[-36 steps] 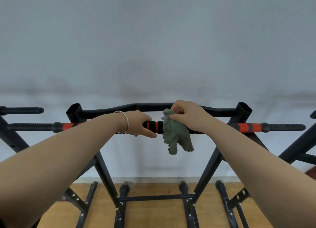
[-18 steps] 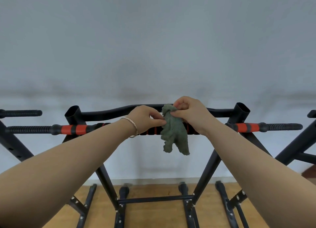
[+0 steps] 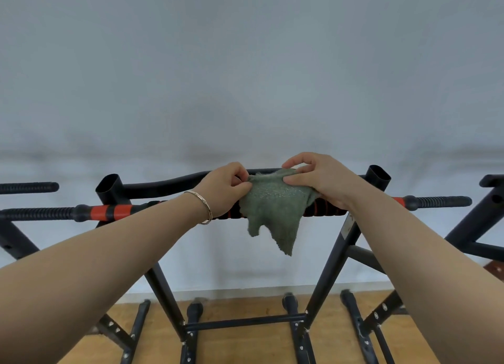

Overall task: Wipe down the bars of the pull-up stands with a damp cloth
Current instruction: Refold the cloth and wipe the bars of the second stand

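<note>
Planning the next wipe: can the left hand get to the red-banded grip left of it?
Probably yes: the left hand pinches the cloth near that red-banded grip, and nothing stands between them along the bar.

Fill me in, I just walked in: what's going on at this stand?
A person holds a green cloth spread between both hands, at the orange-striped bar of the pull-up stand. The left hand pinches its left corner, the right hand its right edge; the lower part hangs loose below the bar.
</note>
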The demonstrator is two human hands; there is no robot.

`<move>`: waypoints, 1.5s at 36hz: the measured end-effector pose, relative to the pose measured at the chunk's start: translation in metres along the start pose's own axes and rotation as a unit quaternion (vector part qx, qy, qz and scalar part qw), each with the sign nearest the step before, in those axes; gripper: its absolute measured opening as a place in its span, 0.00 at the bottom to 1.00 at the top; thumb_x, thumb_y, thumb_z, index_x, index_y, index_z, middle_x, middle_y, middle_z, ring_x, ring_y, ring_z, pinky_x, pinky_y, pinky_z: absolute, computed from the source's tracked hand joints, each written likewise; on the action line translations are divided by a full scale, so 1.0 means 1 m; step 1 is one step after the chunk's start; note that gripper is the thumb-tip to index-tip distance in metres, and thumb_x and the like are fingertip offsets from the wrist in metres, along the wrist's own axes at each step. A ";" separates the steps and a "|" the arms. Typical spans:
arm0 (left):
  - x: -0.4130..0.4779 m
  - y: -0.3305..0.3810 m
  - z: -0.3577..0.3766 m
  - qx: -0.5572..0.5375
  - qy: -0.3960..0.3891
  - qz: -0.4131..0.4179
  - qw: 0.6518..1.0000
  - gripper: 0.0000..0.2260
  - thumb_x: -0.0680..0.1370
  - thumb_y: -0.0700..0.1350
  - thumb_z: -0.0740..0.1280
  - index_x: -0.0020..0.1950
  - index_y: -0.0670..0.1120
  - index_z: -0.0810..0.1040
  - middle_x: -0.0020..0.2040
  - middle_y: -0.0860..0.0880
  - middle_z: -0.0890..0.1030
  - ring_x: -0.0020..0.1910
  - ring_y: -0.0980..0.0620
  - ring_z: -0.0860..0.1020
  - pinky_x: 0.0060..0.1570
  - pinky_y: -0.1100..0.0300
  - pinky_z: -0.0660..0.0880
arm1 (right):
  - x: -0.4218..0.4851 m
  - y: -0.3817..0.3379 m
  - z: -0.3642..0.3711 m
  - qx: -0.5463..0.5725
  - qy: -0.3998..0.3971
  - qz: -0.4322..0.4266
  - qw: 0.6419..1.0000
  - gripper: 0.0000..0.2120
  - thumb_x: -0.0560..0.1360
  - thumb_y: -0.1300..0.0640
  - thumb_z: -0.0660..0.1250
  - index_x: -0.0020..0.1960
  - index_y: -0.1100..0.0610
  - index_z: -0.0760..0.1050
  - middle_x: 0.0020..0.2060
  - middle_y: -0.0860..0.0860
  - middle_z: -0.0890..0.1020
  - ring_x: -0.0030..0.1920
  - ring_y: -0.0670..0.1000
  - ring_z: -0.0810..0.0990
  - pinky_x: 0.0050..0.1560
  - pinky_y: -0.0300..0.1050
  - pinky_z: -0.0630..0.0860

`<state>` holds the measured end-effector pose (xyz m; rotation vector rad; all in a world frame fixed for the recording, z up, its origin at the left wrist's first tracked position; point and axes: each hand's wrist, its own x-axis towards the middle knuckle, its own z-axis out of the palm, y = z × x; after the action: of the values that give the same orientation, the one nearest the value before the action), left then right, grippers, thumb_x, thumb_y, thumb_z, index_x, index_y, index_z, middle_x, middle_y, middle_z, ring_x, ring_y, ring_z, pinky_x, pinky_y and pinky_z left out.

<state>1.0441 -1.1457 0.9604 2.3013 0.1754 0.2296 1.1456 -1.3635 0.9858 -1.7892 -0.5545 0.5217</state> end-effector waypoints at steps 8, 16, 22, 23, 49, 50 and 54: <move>-0.001 -0.002 0.009 0.048 0.000 0.020 0.999 0.03 0.80 0.48 0.65 0.47 0.52 0.72 0.37 0.54 0.80 0.33 0.53 0.77 0.33 0.57 0.78 | 0.014 0.010 0.000 -0.172 0.090 -0.036 0.980 0.07 0.73 0.48 0.75 0.50 0.45 0.82 0.47 0.48 0.83 0.49 0.49 0.82 0.48 0.45 0.78; 0.012 -0.018 0.008 0.266 0.010 0.045 0.963 0.05 0.83 0.48 0.58 0.54 0.48 0.71 0.47 0.51 0.79 0.44 0.49 0.78 0.46 0.51 0.77 | 0.022 0.040 0.042 -0.487 0.177 -0.276 0.809 0.16 0.80 0.47 0.57 0.51 0.55 0.80 0.49 0.52 0.80 0.49 0.57 0.77 0.49 0.55 0.74; 0.013 -0.039 -0.013 0.486 -0.188 0.070 0.851 0.07 0.82 0.41 0.58 0.61 0.46 0.68 0.49 0.48 0.79 0.42 0.49 0.78 0.46 0.52 0.76 | 0.015 0.071 0.063 -0.606 0.080 -0.289 0.737 0.28 0.79 0.34 0.47 0.54 0.54 0.74 0.39 0.48 0.76 0.35 0.53 0.74 0.34 0.47 0.68; 0.012 -0.039 -0.016 0.484 -0.211 0.074 0.846 0.06 0.83 0.42 0.57 0.59 0.49 0.69 0.47 0.50 0.80 0.39 0.52 0.79 0.47 0.52 0.78 | 0.015 0.070 0.064 -0.621 0.082 -0.271 0.731 0.30 0.78 0.32 0.44 0.53 0.53 0.73 0.37 0.47 0.75 0.34 0.52 0.74 0.33 0.47 0.65; 0.014 -0.027 -0.027 0.278 -0.281 -0.020 0.919 0.20 0.73 0.70 0.63 0.47 0.55 0.75 0.40 0.52 0.83 0.39 0.53 0.82 0.45 0.53 0.81 | 0.023 0.062 0.071 -0.698 0.052 -0.254 0.668 0.05 0.76 0.60 0.60 0.43 0.60 0.73 0.26 0.51 0.69 0.23 0.54 0.69 0.25 0.41 0.65; 0.016 -0.030 -0.026 0.270 -0.294 -0.023 0.917 0.18 0.73 0.68 0.67 0.47 0.54 0.75 0.41 0.52 0.83 0.38 0.54 0.83 0.45 0.53 0.82 | 0.023 0.066 0.070 -0.685 0.061 -0.260 0.678 0.09 0.75 0.62 0.55 0.44 0.62 0.74 0.26 0.52 0.70 0.22 0.54 0.69 0.25 0.41 0.66; 0.018 -0.041 -0.014 0.342 -0.230 0.016 0.911 0.16 0.75 0.63 0.68 0.45 0.51 0.73 0.39 0.52 0.79 0.34 0.50 0.81 0.37 0.56 0.79 | 0.029 0.059 0.072 -0.717 0.052 -0.228 0.657 0.07 0.75 0.56 0.66 0.44 0.57 0.70 0.25 0.48 0.64 0.26 0.53 0.69 0.25 0.40 0.59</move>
<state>1.0561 -1.1047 0.9419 2.9757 -0.0376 -0.4344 1.1320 -1.3065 0.9077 -2.9167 -1.5502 -0.6485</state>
